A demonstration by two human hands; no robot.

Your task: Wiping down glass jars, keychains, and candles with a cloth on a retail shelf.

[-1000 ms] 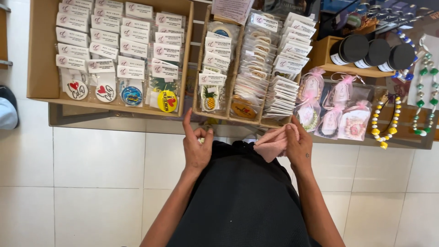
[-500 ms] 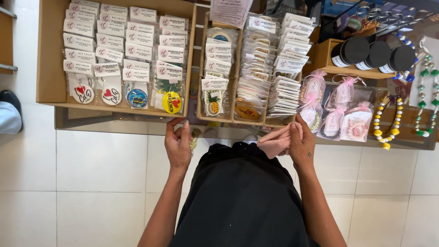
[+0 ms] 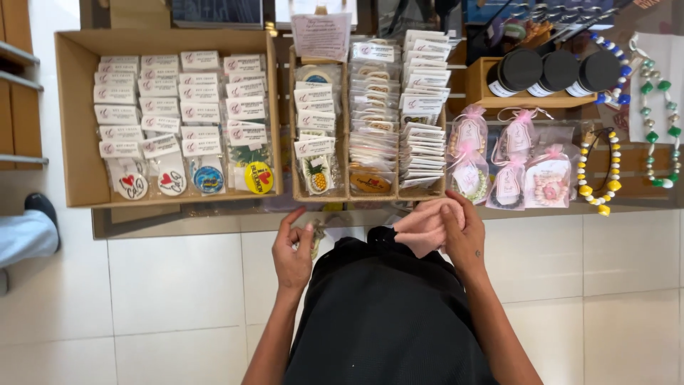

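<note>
My left hand point(image 3: 292, 251) is in front of my black top, its fingers curled round a small clear packet point(image 3: 314, 232) with something greenish inside. My right hand point(image 3: 464, 237) grips a soft pink pouch point(image 3: 420, 227) at the same height, just under the edge of the display table. The two hands are about a hand's width apart. Straight ahead of them stands a narrow cardboard box point(image 3: 287, 128) of carded badges and flat packets. What the pouch holds is hidden.
A wide cardboard box point(image 3: 71, 121) of carded round badges stands at the left. Right of the middle box are pink-ribboned gift bags point(image 3: 507, 165), black-lidded jars point(image 3: 557, 70) and bead necklaces point(image 3: 597, 178). Another person's shoe and trouser leg point(image 3: 30, 229) are on the white tiled floor at far left.
My left hand has dropped from the table edge and drawn the small packet toward my body. My right hand has stayed closed on the pink pouch, sinking slightly.
</note>
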